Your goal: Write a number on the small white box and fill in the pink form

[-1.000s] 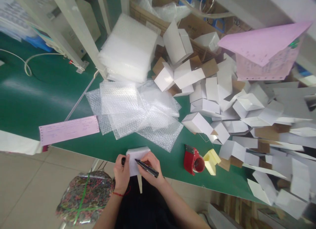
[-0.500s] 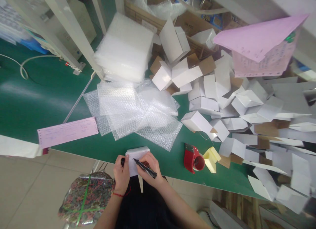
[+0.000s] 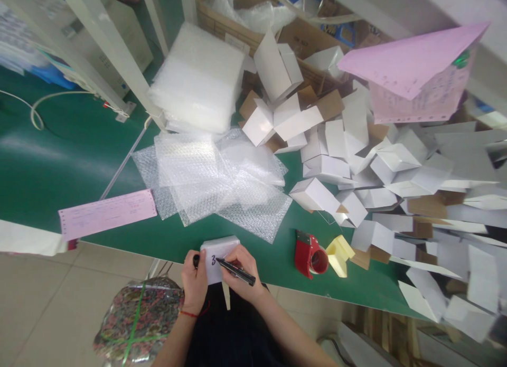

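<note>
At the table's front edge is a small white box (image 3: 212,274), with a dark "3" written on its upper face. My left hand (image 3: 194,282) grips the box's left side, and a black cap (image 3: 196,260) shows between its fingers. In my right hand (image 3: 244,269) is a black marker (image 3: 237,272), its tip on the box just right of the "3". The fingers of that hand are closed round the marker and rest against the box's right side. A pale strip (image 3: 226,295) hangs below the box, in front of my dark clothing.
Bubble wrap sheets (image 3: 222,177) lie beyond the box, with a thicker stack (image 3: 202,82) behind. To the right are a red tape dispenser (image 3: 307,256), yellow paper (image 3: 339,255) and a heap of white cartons (image 3: 380,198). A pink slip (image 3: 109,214) lies left; a covered stool (image 3: 138,319) stands below.
A dark "3" now shows on the box where there was only a small mark. The marker tip has shifted slightly right and down. My left hand keeps its hold.
</note>
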Motion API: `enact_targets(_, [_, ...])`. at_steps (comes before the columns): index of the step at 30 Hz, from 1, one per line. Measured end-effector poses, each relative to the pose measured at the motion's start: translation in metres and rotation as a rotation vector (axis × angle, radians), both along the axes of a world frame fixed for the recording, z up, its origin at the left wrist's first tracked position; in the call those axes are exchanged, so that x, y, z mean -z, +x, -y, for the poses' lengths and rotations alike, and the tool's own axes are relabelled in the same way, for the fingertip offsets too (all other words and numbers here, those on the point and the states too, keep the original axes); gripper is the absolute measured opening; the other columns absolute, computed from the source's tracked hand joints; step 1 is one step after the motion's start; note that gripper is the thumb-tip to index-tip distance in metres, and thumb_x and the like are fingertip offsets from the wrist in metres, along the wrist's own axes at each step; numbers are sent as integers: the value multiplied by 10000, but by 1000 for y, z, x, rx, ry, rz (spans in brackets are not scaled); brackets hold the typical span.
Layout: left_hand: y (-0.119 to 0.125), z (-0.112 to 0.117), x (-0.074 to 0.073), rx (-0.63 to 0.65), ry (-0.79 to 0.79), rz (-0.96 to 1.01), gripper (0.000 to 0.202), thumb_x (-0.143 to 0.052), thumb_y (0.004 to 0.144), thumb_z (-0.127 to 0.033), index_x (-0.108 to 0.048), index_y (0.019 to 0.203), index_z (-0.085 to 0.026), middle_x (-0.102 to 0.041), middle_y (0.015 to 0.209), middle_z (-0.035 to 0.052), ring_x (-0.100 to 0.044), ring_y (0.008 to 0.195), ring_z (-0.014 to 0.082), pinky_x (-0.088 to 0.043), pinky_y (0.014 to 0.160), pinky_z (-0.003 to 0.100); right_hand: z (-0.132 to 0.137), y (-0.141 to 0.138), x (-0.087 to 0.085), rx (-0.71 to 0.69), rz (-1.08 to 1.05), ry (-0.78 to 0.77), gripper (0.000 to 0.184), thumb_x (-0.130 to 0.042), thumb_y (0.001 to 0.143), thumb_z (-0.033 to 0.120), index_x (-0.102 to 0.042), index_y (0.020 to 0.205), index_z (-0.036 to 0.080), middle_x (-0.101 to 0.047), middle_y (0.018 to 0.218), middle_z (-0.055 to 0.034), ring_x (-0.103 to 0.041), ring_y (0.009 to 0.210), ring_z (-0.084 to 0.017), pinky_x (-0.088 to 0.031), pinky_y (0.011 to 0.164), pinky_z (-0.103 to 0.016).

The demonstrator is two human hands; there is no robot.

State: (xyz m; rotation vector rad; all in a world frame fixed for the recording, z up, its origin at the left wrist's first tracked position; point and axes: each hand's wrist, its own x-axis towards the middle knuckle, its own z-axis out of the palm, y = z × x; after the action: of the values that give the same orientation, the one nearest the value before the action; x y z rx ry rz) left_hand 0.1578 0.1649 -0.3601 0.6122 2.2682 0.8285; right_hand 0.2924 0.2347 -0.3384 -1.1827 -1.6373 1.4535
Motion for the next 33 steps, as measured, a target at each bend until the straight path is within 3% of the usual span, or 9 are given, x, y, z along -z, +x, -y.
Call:
enact_targets(3, [0, -2, -2, 4, -1, 1, 383, -470, 927, -551, -489, 725, -225, -513, 661, -27, -515, 646, 159, -411, 643, 283, 0, 3, 1, 62, 26, -17, 162, -666, 792, 135, -551, 722, 225, -545, 724, 8, -538, 673, -141, -421, 561, -252])
enact_targets(12, [1, -2, -1, 3, -2, -7, 392, -472, 912, -566, -479, 710, -230, -522, 647, -24, -517, 635, 163, -398, 623, 287, -4, 6, -5, -28, 5, -30, 199, -631, 778, 116, -496, 682, 227, -505, 712, 13, -497, 621, -130, -370, 500, -250])
enact_targets(19, [2, -3, -3, -4, 4, -6, 397, -472, 908, -575, -477, 708, -232, -492, 605, -37, -470, 558, 145, -388, 563, 275, -2, 11, 4, 69, 30, -30, 168, -653, 775, 126, -534, 719, 230, -522, 721, 19, -522, 669, -136, -408, 567, -260])
enact_targets(26, [2, -4, -3, -4, -6, 8, 396, -472, 915, -567, -466, 705, -232, -493, 596, -38, -494, 575, 150, -395, 568, 271, -4, 11, -1, -29, 29, -34, 207, -646, 762, 126, -492, 663, 225, -496, 676, 24, -506, 634, -133, -379, 528, -257])
enact_targets(33, [3, -1, 0, -13, -13, 6, 415, -462, 916, -590, -456, 706, -233, -460, 593, -43, -466, 570, 147, -389, 561, 268, 2, 21, 4, 148, -29, -157, 143, -658, 788, 158, -550, 717, 218, -528, 730, 18, -513, 650, -130, -407, 567, -262])
